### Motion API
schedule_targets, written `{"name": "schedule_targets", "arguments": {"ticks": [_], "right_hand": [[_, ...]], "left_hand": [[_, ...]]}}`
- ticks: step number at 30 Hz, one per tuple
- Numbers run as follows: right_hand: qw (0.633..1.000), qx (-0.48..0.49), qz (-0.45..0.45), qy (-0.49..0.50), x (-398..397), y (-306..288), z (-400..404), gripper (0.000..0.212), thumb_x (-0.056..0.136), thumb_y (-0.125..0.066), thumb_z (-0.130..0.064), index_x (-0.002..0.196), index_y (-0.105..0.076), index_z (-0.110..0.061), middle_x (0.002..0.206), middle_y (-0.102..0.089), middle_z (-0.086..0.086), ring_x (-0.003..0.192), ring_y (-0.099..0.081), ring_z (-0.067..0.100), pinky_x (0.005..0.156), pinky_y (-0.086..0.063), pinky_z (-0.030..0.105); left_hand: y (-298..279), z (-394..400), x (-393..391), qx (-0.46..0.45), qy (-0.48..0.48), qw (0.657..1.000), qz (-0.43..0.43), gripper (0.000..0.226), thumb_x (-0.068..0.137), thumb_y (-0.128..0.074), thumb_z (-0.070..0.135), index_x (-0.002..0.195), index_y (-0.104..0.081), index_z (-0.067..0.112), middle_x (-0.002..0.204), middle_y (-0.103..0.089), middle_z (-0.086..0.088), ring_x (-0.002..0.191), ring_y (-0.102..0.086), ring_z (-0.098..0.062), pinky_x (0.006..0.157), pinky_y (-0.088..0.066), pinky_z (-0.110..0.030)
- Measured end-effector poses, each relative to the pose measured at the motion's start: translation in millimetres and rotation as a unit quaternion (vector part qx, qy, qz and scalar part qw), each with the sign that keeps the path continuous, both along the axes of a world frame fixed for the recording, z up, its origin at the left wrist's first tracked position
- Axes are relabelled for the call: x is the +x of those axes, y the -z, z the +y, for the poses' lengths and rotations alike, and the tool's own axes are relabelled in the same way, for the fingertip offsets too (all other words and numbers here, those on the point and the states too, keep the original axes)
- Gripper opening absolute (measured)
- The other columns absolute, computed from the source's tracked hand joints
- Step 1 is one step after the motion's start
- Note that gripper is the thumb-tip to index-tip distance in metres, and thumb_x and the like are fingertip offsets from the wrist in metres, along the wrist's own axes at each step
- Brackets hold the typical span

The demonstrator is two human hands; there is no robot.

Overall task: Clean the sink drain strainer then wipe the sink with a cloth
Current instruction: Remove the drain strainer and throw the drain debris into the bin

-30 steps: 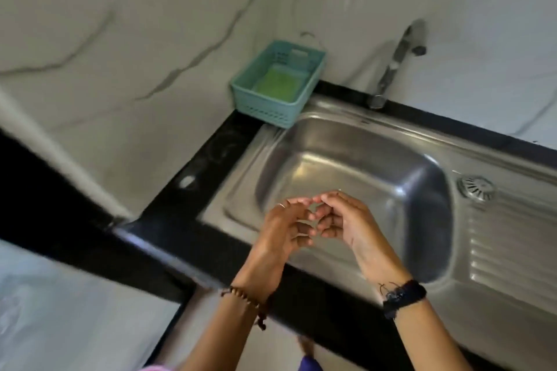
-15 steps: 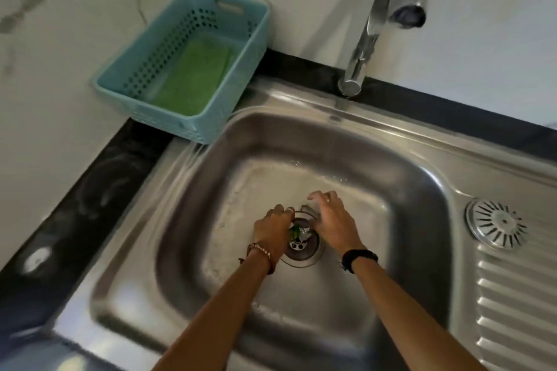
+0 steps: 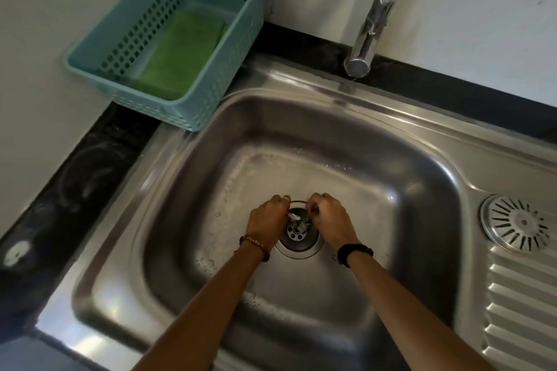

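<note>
A round metal drain strainer [image 3: 298, 234] sits in the bottom of the stainless steel sink [image 3: 401, 178], with bits of green and pale debris in it. My left hand [image 3: 268, 221] is curled at the strainer's left edge, fingers bent down onto the rim. My right hand [image 3: 328, 220] is curled at its right edge, fingertips pinched at the debris. Whether either hand grips the strainer itself is hidden by the fingers. A green cloth [image 3: 180, 54] lies in a teal plastic basket [image 3: 238, 39] at the sink's back left corner.
A chrome tap [image 3: 373, 15] reaches over the sink's back rim. A second round slotted cover [image 3: 517, 224] sits on the ribbed drainboard [image 3: 521, 304] to the right. A black counter [image 3: 60, 190] borders the sink on the left, with a white wall behind.
A second ago both hands were together above the sink's front edge. They went down into the basin, and since half a second ago their fingers have closed tighter on the strainer.
</note>
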State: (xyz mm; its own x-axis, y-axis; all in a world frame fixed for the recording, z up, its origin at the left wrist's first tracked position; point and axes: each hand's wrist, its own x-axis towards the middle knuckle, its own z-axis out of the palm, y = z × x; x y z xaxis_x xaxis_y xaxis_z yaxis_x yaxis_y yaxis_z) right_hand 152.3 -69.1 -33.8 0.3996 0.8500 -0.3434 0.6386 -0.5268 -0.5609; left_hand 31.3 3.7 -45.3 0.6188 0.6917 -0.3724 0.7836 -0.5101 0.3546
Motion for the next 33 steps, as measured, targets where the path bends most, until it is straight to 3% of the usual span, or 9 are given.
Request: {"name": "schedule_targets", "arguments": {"ticks": [4,9,13,16,20,23,26,29,33], "right_hand": [[1.0,-0.021,0.006,-0.013,-5,2,-7,0.022,0.085,-0.049,0.0,0.101,-0.06,-0.01,0.102,-0.064,0.013,0.087,-0.061,0.028,0.071,-0.049,0.033],[0.977,-0.102,-0.126,-0.139,-19,15,-6,0.035,0.09,-0.045,-0.004,0.123,-0.049,-0.013,0.112,-0.063,0.013,0.095,-0.063,0.03,0.074,-0.049,0.033],[0.975,-0.107,-0.143,-0.133,-21,13,-7,0.028,0.091,-0.043,-0.005,0.117,-0.053,-0.009,0.112,-0.063,0.014,0.096,-0.063,0.03,0.076,-0.049,0.034],[0.983,-0.092,-0.123,-0.098,-20,3,-15,0.022,0.091,-0.044,-0.007,0.107,-0.059,-0.006,0.104,-0.066,0.015,0.09,-0.064,0.031,0.067,-0.046,0.031],[0.997,-0.047,-0.056,-0.005,-13,-23,-23,0.013,0.089,-0.055,-0.014,0.094,-0.064,-0.007,0.091,-0.069,0.013,0.078,-0.063,0.027,0.058,-0.039,0.025],[0.998,-0.013,0.022,0.059,-7,-38,-25,0.006,0.085,-0.061,-0.016,0.085,-0.064,-0.011,0.081,-0.068,0.007,0.07,-0.06,0.019,0.053,-0.041,0.021],[0.996,0.007,0.048,0.08,-4,-43,-25,0.009,0.084,-0.065,-0.019,0.083,-0.063,-0.011,0.07,-0.061,-0.002,0.06,-0.055,0.006,0.043,-0.036,0.009],[0.993,0.007,0.069,0.094,-2,-38,-25,0.011,0.086,-0.064,-0.018,0.086,-0.063,-0.007,0.069,-0.062,0.001,0.057,-0.052,0.0,0.045,-0.039,0.002],[0.99,-0.017,0.075,0.116,3,-30,-28,0.01,0.087,-0.062,-0.019,0.086,-0.063,-0.009,0.072,-0.06,0.001,0.058,-0.05,0.002,0.046,-0.034,0.012]], "left_hand": [[-8,1,-12,-0.039,-0.103,0.993,-0.035,0.005,0.085,-0.053,0.014,0.088,-0.055,0.011,0.096,-0.065,-0.009,0.085,-0.06,-0.028,0.063,-0.039,-0.029],[-6,3,-22,-0.067,-0.141,0.988,0.011,0.014,0.087,-0.051,0.013,0.095,-0.061,0.007,0.104,-0.065,-0.014,0.094,-0.06,-0.029,0.076,-0.047,-0.034],[-7,2,-26,-0.089,-0.159,0.983,0.023,0.02,0.088,-0.054,0.017,0.103,-0.062,0.006,0.111,-0.062,-0.015,0.101,-0.058,-0.029,0.084,-0.047,-0.036],[-10,-2,-28,-0.102,-0.155,0.983,0.008,0.022,0.089,-0.05,0.017,0.104,-0.064,0.008,0.112,-0.063,-0.014,0.101,-0.059,-0.029,0.086,-0.049,-0.036],[-16,-6,-23,-0.109,-0.119,0.987,0.005,0.018,0.088,-0.054,0.016,0.099,-0.067,0.012,0.109,-0.066,-0.011,0.099,-0.061,-0.027,0.08,-0.049,-0.033],[-16,-7,-13,-0.113,-0.082,0.99,0.01,0.022,0.086,-0.057,0.017,0.104,-0.061,0.005,0.11,-0.064,-0.015,0.1,-0.061,-0.031,0.079,-0.048,-0.033],[-10,-8,0,-0.099,0.02,0.995,0.021,0.026,0.087,-0.054,0.016,0.11,-0.055,0.003,0.12,-0.058,-0.015,0.103,-0.058,-0.032,0.08,-0.046,-0.036],[1,-11,9,-0.09,0.094,0.991,0.032,0.031,0.089,-0.053,0.017,0.115,-0.053,0.0,0.127,-0.055,-0.014,0.107,-0.057,-0.033,0.086,-0.046,-0.038],[15,-23,15,-0.082,0.133,0.987,0.047,0.036,0.09,-0.052,0.014,0.121,-0.05,-0.002,0.13,-0.05,-0.017,0.108,-0.056,-0.035,0.088,-0.045,-0.039]]}}
